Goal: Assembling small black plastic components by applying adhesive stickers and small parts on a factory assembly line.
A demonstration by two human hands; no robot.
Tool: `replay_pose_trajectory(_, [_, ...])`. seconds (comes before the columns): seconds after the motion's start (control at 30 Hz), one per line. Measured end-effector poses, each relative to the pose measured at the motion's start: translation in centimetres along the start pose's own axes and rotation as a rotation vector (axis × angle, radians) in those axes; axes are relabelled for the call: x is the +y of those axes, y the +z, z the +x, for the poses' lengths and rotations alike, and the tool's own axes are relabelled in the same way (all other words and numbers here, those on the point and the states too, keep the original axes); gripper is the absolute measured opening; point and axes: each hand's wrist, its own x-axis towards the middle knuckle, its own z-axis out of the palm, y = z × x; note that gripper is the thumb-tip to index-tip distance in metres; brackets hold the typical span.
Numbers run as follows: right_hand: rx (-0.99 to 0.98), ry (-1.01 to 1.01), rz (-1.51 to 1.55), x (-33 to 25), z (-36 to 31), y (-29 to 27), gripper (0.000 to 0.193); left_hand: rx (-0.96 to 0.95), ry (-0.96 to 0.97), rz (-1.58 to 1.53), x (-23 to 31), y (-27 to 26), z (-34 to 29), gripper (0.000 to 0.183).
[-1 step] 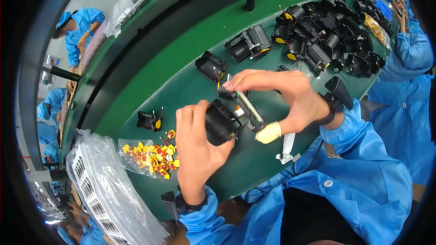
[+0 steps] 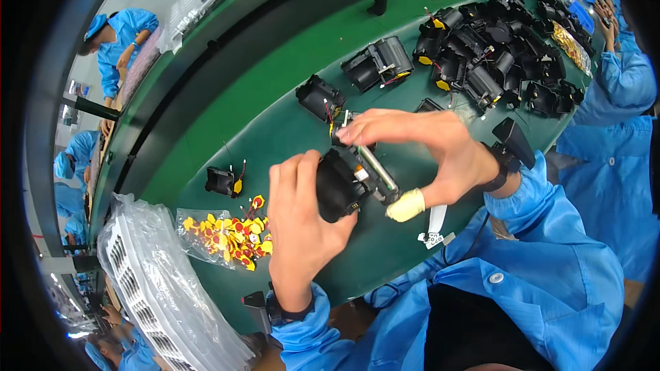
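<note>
Grip is clamped on both sides: the right hand [image 2: 447, 154] pinches a slim frame [image 2: 377, 167] end to end, fingertips at its upper-left end and the thumb's yellow cot [image 2: 407, 206] at its lower-right end, while the left hand [image 2: 295, 227] clasps a black shell [image 2: 335, 189] between fingers and thumb. The frame lies just right of the shell, its long axis slanting from upper left down to lower right, roughly along the shell's right edge; whether the two touch there I cannot tell. A small orange-and-white piece [image 2: 361, 173] shows between them. The right hand, nearer the frame, reaches in from the right, index finger and thumb arched wide; the left hand rises from below, fingers upright along the shell's far left side, thumb under its near edge. Both parts appear raised over the green desk [image 2: 371, 254]. Beyond, a white strip [image 2: 436, 220] lies below the right hand, yellow and red discs [image 2: 237, 237] sit left of the left hand, a wired part [image 2: 223, 182] lies farther up, and a heap of black housings [image 2: 495, 48] fills the far right.
</note>
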Motion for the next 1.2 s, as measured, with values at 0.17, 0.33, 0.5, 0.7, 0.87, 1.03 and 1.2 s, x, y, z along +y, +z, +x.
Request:
replay_pose_trajectory(0.17, [-0.098,-0.066,-0.09,0.5,0.2,1.0,0.071,-0.049,-0.043,-0.075,0.7,-0.2,-1.1,0.077])
replay_pose_trajectory(0.33, [-0.125,-0.087,-0.186,0.5,0.2,1.3,0.066,-0.039,0.029,-0.061,0.3,0.1,-1.6,0.079])
replay_pose_trajectory(0.5, [-0.108,-0.09,-0.262,0.3,0.1,1.2,0.063,-0.035,0.014,-0.064,0.2,0.6,-2.1,0.083])
replay_pose_trajectory(0.7, [-0.135,-0.103,-0.264,0.7,-0.3,2.1,0.065,-0.014,0.028,-0.065,0.3,1.0,-1.9,0.075])
replay_pose_trajectory(0.87, [-0.068,0.057,0.034,0.3,-0.3,2.1,0.061,0.031,-0.091,-0.216,0.8,0.8,-1.9,0.074])
replay_pose_trajectory(1.03, [-0.108,0.067,-0.024,0.1,0.0,2.0,0.063,0.042,-0.128,-0.311,0.8,0.1,-1.9,0.072])
replay_pose_trajectory(1.2, [-0.123,-0.038,-0.161,1.1,-0.7,2.0,0.069,0.03,-0.167,-0.399,0.7,0.7,-1.7,0.067])
